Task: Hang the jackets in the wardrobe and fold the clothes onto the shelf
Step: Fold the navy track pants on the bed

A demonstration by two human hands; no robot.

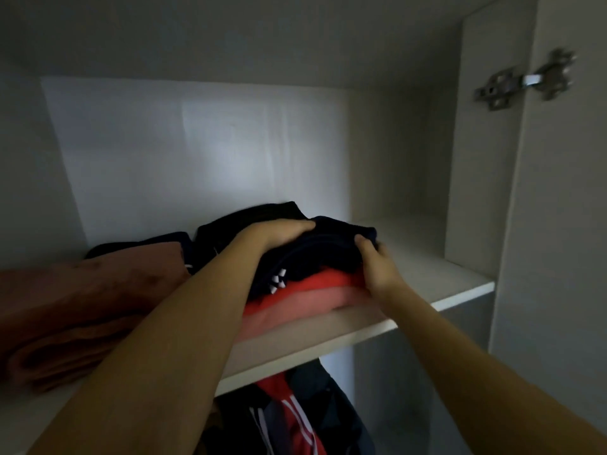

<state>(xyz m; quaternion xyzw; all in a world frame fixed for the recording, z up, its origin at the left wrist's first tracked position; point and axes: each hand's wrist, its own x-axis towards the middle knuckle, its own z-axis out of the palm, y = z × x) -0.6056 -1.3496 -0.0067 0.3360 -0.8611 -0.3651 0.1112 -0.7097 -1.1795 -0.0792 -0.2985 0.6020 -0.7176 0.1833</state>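
1. Brown pile [65, 310]: folded cloth at 9 o'clock of the view, lying on the shelf [460, 284], apart from both hands.
2. Left hand [279, 233]: laid palm-down on top of the dark garment [315, 257], fingers bent over its far edge toward 1 o'clock; it presses and lightly grips the cloth.
3. Dark garment: folded, topmost on the stack, with small white marks at its near edge. Its long axis runs roughly from 8 to 2 o'clock, along the shelf front. It lies directly under the left hand and at 10 o'clock of the right hand.
4. Red garment [315, 285] and pink garment [295, 307]: folded layers beneath the dark one, the pink touching the shelf board near its front edge.
5. Right hand [377, 264]: at the stack's right end, thumb over the dark garment's edge and fingers curled against the side of the layers; it grasps that end. Both hands are on the stack; neither is clearly nearer.
6. Judgement: the stack sits close to the front edge, so the next move likely pushes it toward 12 o'clock, deeper in.
7. Hinge [522, 82]: metal, at 2 o'clock on the wardrobe side.
8. Jackets [289, 421]: hanging below the shelf at 6 o'clock.
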